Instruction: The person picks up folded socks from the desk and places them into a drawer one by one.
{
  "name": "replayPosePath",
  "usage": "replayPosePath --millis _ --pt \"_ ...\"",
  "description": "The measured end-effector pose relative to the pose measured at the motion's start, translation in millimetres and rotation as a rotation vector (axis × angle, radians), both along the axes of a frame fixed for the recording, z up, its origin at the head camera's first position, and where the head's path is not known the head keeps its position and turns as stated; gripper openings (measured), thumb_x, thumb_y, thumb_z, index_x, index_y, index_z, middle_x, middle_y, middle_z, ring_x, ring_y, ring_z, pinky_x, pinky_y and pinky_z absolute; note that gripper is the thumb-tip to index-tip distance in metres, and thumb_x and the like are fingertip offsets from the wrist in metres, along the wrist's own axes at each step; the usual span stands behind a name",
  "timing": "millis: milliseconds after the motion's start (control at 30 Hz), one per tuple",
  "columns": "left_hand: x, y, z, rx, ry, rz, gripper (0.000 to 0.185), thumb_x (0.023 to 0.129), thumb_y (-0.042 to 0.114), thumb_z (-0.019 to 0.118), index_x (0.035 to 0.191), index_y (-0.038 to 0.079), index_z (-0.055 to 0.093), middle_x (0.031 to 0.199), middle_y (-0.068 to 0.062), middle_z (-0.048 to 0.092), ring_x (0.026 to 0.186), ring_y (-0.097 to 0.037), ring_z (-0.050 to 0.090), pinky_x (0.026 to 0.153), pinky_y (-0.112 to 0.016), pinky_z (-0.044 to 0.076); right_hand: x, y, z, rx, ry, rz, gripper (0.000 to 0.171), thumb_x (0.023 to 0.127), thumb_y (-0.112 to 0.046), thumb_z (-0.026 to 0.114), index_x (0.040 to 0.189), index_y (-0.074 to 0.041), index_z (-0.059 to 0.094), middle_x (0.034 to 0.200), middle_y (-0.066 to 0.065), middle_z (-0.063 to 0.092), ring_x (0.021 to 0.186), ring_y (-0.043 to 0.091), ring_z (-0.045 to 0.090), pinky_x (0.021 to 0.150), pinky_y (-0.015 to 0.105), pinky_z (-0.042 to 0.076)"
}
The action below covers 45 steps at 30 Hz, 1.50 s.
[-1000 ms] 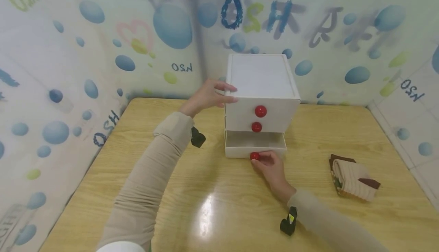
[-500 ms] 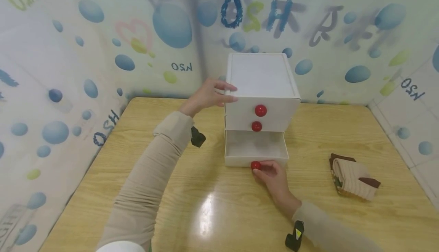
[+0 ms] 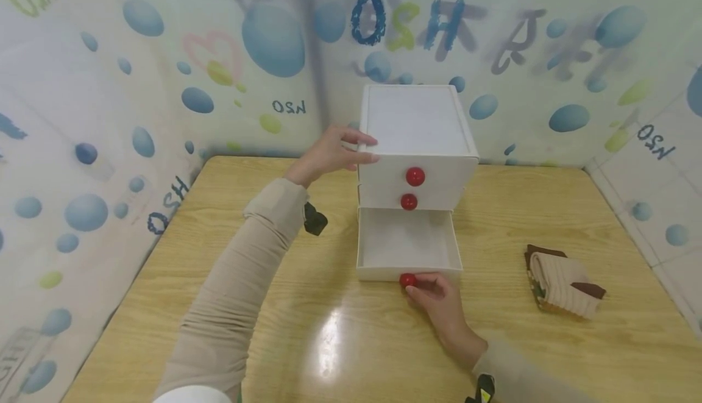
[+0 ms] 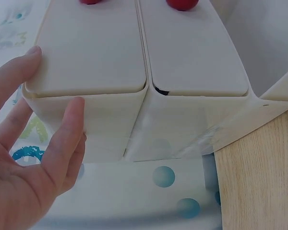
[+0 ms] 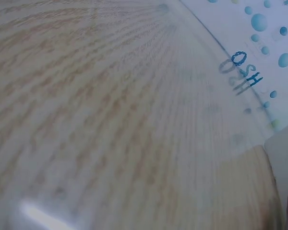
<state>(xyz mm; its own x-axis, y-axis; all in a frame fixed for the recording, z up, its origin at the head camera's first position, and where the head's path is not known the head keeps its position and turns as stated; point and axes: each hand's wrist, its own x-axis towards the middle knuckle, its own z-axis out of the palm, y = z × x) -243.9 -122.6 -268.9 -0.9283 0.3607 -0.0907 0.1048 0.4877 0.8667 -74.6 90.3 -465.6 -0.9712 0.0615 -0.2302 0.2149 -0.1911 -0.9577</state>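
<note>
While the left hand [image 3: 329, 153] braces the cabinet [image 3: 417, 141] with straight fingers, the right hand [image 3: 439, 299] pinches the knob [image 3: 407, 280] of the toward-the-person-pointing drawer [image 3: 407, 250].

Bright even overhead light, white glare patch on the glossy light-wood table [image 3: 329, 336], soft shadows, wide-angle bending at head-view edges, right wrist view blurred, left wrist view sharp.
</note>
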Motion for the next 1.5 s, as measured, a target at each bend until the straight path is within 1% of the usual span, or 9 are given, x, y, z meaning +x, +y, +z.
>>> replayPosePath --millis 233,367,533,800,933,1167,1400,1500 --pt "0.9 1 0.3 -0.005 -0.004 0.008 0.036 0.075 0.024 0.071 0.109 0.015 0.062 0.113 0.000 0.052 0.094 -0.016 0.054 0.077 -0.034 0.051 5.4 0 -0.6 0.006 -0.015 -0.016 0.030 0.069 0.014 0.063 0.097 0.011 0.052 0.093 0.018 0.059 0.076 0.019 0.061 0.069 0.032 0.053" --pt "1.2 1 1.1 0.000 -0.013 0.007 0.037 0.076 0.023 0.071 0.110 0.014 0.061 0.114 -0.001 0.051 0.095 -0.017 0.053 0.077 -0.034 0.050 10.6 0 -1.6 -0.018 -0.009 -0.015 0.030 0.069 0.014 0.064 0.097 0.013 0.052 0.091 0.017 0.059 0.075 0.019 0.061 0.068 0.032 0.053" --pt "1.1 1 1.5 -0.002 -0.011 0.009 0.037 0.076 0.024 0.070 0.110 0.014 0.061 0.114 0.000 0.051 0.096 -0.017 0.053 0.074 -0.030 0.051 15.6 0 -1.4 -0.041 0.000 -0.011 0.029 0.070 0.013 0.064 0.097 0.013 0.052 0.090 0.015 0.060 0.076 0.020 0.062 0.069 0.032 0.053" --pt "1.0 0 0.6 -0.014 0.000 0.003 0.038 0.076 0.025 0.070 0.111 0.015 0.061 0.114 0.000 0.052 0.097 -0.015 0.052 0.074 -0.029 0.051 20.7 0 0.6 -0.022 -0.033 -0.016 0.030 0.069 0.013 0.065 0.097 0.013 0.054 0.089 0.015 0.060 0.076 0.019 0.061 0.069 0.031 0.053" --pt "1.3 0 1.1 -0.014 0.007 0.003 0.037 0.076 0.025 0.070 0.111 0.015 0.061 0.113 0.000 0.052 0.096 -0.015 0.053 0.074 -0.029 0.051 22.2 0 1.8 -0.012 -0.030 -0.008 0.031 0.069 0.013 0.065 0.097 0.013 0.054 0.089 0.016 0.060 0.076 0.019 0.062 0.069 0.030 0.053" --pt "1.5 0 1.2 -0.004 0.003 0.005 0.037 0.076 0.025 0.070 0.111 0.013 0.061 0.113 -0.001 0.052 0.096 -0.016 0.052 0.077 -0.034 0.050 22.3 2 3.8 0.020 -0.024 0.022 0.031 0.070 0.012 0.064 0.099 0.013 0.054 0.091 0.017 0.060 0.077 0.019 0.061 0.069 0.029 0.053" --pt "0.6 0 0.7 -0.011 0.004 0.008 0.037 0.076 0.025 0.071 0.110 0.015 0.061 0.113 0.000 0.053 0.096 -0.016 0.053 0.077 -0.035 0.050 24.2 10 5.8 0.066 -0.021 0.082 0.032 0.074 0.009 0.063 0.104 0.012 0.053 0.101 0.021 0.059 0.082 0.017 0.061 0.073 0.027 0.051" --pt "0.5 0 0.7 -0.012 0.002 0.009 0.037 0.076 0.026 0.070 0.110 0.015 0.061 0.112 0.000 0.053 0.095 -0.015 0.053 0.076 -0.033 0.051 25.4 18 5.7 0.115 -0.022 0.115 0.032 0.074 0.005 0.064 0.105 0.009 0.055 0.106 0.019 0.058 0.085 0.015 0.061 0.075 0.026 0.050"
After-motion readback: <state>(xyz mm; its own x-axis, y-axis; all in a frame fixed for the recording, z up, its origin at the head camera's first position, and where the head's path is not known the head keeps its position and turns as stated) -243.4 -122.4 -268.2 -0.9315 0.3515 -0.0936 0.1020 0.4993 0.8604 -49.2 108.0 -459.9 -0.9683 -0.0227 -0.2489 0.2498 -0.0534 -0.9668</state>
